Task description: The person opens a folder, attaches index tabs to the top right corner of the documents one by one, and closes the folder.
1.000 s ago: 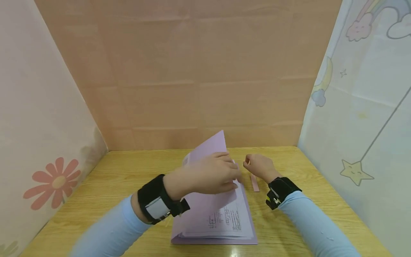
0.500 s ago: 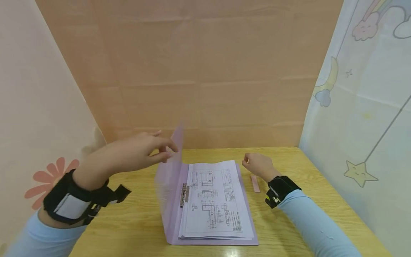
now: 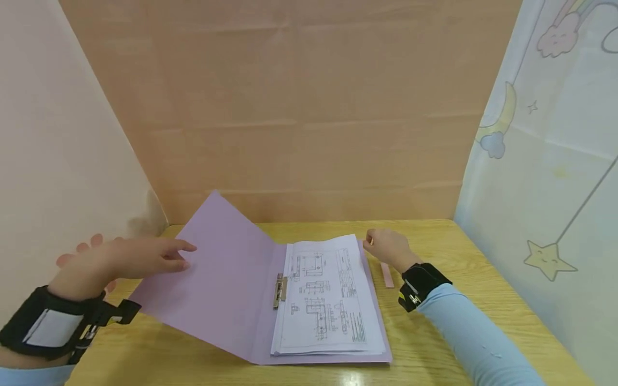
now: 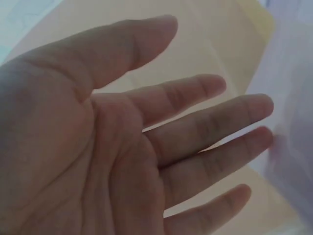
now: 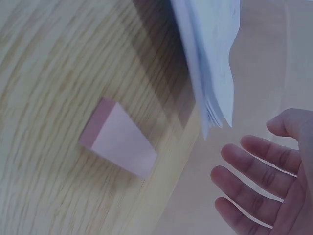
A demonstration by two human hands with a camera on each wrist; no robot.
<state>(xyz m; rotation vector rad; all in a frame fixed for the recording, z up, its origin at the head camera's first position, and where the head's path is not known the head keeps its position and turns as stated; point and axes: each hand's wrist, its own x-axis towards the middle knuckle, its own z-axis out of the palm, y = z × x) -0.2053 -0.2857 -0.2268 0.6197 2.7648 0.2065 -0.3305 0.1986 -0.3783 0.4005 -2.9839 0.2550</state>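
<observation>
A lilac folder (image 3: 214, 284) lies opened on the table, its left cover raised at a slant. My left hand (image 3: 137, 258) is at that cover's outer edge with straight, spread fingers; the left wrist view shows fingertips (image 4: 259, 105) against or very near the cover, and nothing gripped. Printed sheets with technical drawings (image 3: 333, 316) lie in the folder beside a metal clip (image 3: 280, 291). My right hand (image 3: 388, 250) hovers past the sheets' upper right corner, its fingers (image 5: 239, 186) loosely bent and holding nothing. Below it sits a pink block like a sticky-note pad (image 5: 120, 144).
The wooden table (image 3: 429, 343) meets a tan backdrop (image 3: 299, 134) at the back. Patterned light walls stand at the left and at the right (image 3: 545, 177). Table surface extends on both sides of the folder.
The folder's cover has swung from over the sheets to the left, uncovering the drawings and clip. My left hand has moved left with it. The right hand has stayed in place.
</observation>
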